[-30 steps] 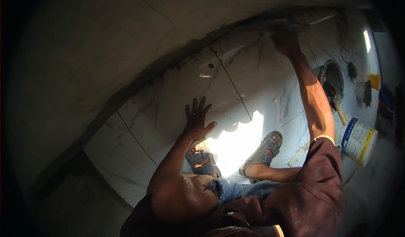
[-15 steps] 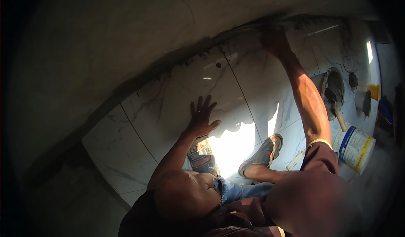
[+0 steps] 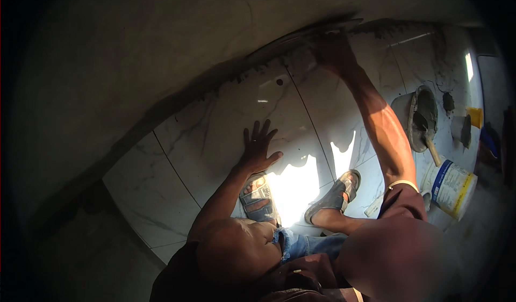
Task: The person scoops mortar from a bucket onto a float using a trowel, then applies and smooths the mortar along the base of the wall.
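Note:
My left hand (image 3: 258, 149) lies flat on the marbled white floor tiles (image 3: 226, 119) with its fingers spread. My right arm stretches far forward to the foot of the grey plastered wall (image 3: 161, 44). There my right hand (image 3: 334, 52), dark in shadow, is closed around a plastering trowel. The long thin blade of this plastering trowel (image 3: 301, 34) lies along the wall base, just above a ragged dark strip of mortar (image 3: 199, 90). Its handle is hidden by my fingers.
On the right stand a mortar pan (image 3: 424, 100) with a wooden-handled tool (image 3: 433, 150) in it and a tipped white bucket (image 3: 454, 190) with blue and yellow bands. A yellow object (image 3: 475, 117) lies beyond. My sandalled feet (image 3: 259, 200) are on the tiles.
My right hand has shifted left along the wall base, and the trowel's blade now shows more clearly against the wall. My left hand has stayed in place.

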Motion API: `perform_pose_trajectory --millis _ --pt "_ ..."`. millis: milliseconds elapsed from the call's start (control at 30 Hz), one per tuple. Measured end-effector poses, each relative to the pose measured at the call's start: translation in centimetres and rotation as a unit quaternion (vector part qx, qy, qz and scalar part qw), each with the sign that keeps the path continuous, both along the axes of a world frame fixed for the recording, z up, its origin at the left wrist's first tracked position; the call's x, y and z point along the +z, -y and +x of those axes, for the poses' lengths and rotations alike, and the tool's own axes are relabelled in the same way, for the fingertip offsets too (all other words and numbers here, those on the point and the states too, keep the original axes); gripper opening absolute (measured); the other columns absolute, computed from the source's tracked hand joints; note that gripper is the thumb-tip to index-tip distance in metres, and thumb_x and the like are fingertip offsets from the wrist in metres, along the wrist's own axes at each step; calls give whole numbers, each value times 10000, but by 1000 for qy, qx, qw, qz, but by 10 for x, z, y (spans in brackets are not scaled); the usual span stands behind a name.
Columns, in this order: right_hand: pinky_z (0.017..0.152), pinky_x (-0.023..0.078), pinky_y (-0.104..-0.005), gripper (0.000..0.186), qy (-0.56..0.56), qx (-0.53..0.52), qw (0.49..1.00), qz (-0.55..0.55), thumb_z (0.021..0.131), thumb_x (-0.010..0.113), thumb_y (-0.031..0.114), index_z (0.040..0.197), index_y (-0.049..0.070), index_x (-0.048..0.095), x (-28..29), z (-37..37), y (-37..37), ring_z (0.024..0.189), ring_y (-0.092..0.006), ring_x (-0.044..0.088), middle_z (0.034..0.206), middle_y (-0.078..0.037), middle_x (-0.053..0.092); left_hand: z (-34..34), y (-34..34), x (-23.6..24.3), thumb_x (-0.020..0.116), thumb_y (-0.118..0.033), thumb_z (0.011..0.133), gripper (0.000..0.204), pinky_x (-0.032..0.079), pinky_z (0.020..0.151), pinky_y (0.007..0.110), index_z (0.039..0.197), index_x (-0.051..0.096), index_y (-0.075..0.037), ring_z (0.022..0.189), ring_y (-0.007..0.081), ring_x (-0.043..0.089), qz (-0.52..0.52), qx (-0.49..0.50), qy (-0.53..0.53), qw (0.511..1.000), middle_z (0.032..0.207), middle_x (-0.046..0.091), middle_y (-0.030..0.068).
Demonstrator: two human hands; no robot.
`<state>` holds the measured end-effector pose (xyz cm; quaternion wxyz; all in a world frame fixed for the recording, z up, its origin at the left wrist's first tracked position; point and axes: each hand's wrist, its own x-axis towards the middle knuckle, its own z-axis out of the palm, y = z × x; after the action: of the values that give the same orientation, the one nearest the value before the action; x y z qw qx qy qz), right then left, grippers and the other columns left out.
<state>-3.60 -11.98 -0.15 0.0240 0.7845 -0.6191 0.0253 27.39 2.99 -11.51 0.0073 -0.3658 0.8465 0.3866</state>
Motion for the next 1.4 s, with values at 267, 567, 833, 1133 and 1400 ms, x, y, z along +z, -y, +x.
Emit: perform_pose_trajectory --millis 267,567,833,1133,1400 --pt "908 343 -556 283 1 -70 996 -53 832 596 254 1084 127 620 -5 -109 -72 1007 -276 579 1040 -101 638 4 -1 1 624 -475 791 770 39 1062 645 1395 344 -88 1399 409 43 -15 0 4 1000 1517 116 187" --pt "874 352 -653 324 19 -80 996 33 868 528 351 1110 148 603 -60 101 -62 939 -294 597 1017 -134 619 -2 1 -1 614 -483 797 764 43 1066 641 1391 346 -84 1401 404 41 -9 -4 -7 1000 1519 117 180" --pt "782 388 -627 271 -80 -171 981 -45 876 545 300 1066 126 627 -40 -18 -73 901 -302 620 989 -108 659 4 0 0 614 -477 800 759 38 1069 637 1390 347 -81 1402 401 38 -15 0 -6 1000 1519 120 179" --pt "895 394 -548 298 -78 -30 996 -39 839 570 272 1107 147 609 -18 -14 -51 933 -263 600 995 -92 641 4 3 3 620 -481 796 766 38 1068 638 1392 345 -86 1401 404 36 -9 -3 2 1000 1517 120 183" --pt "914 356 -576 344 -102 -119 987 -34 853 547 312 1165 175 589 -9 -113 -46 1081 -239 556 1113 -78 616 -3 -2 -4 616 -481 800 769 34 1068 638 1398 337 -86 1399 409 46 -13 -4 -13 1000 1515 122 189"
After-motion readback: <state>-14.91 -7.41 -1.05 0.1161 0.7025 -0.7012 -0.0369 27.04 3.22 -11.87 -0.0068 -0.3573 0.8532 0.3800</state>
